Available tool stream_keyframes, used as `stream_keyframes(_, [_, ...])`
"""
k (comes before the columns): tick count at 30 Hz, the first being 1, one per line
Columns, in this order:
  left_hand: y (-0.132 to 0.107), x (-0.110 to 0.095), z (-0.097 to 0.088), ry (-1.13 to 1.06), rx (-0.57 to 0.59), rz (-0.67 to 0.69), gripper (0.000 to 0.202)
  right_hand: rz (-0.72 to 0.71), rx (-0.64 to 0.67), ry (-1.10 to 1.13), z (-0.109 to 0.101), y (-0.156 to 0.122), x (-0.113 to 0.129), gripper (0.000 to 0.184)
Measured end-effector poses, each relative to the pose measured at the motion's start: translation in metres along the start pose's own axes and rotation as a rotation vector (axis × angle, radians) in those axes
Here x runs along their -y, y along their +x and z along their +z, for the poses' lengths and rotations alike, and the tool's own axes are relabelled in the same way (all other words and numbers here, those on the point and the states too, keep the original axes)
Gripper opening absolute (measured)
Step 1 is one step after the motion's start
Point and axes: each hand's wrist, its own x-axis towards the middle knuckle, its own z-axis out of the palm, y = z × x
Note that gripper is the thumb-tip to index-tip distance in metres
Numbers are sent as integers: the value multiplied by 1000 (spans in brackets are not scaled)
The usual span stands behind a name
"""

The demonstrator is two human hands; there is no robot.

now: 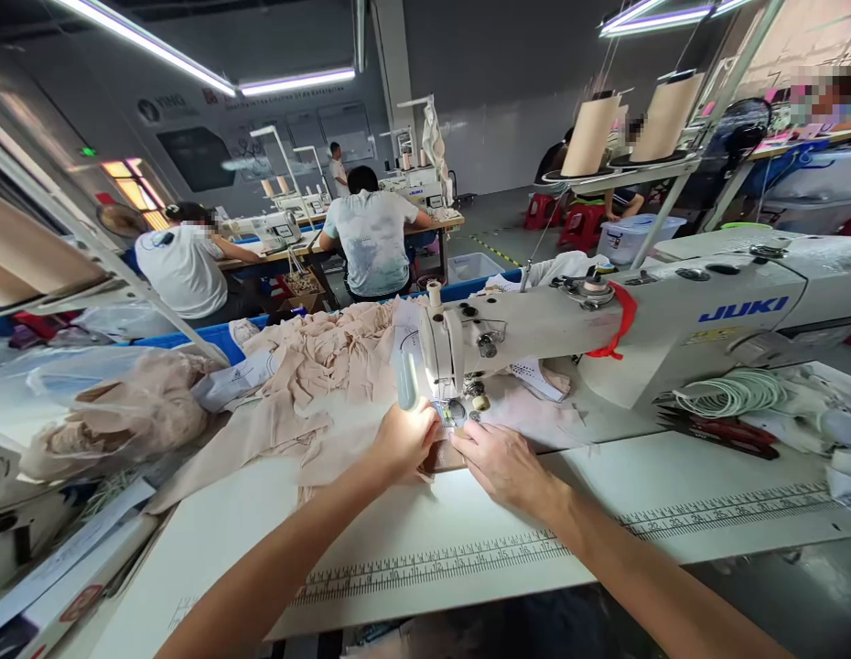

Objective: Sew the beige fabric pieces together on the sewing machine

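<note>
On the white sewing machine [443,352], a lamp lights the presser foot [453,414]. Just left of the foot is my left hand [406,441], its fingers closed in a pinch on a small beige fabric piece, mostly hidden by the fingers. My right hand [502,459] lies right of the foot, thumb and forefinger pressed together at the fabric's other side. Between my hands, in front of the foot, a brownish patch [445,456] shows on the machine bed. Crumpled beige fabric pieces [336,352] are heaped behind and left of my left hand.
Red-handled scissors [731,435] and a coil of pale cord [737,394] lie at the right. A printed ruler [439,567] runs along the table's front. A plastic bag of fabric [123,412] sits at the left. Thread cones [590,135] stand above; co-workers [368,240] sit beyond.
</note>
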Motion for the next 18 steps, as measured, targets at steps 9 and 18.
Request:
stream_keyframes(9, [-43, -17, 20, 155, -112, 355, 34, -8, -45, -36, 2, -1, -1, 31])
stream_keyframes(18, [-35, -12, 34, 206, -163, 313, 35, 60, -125, 12, -4, 2, -12, 33])
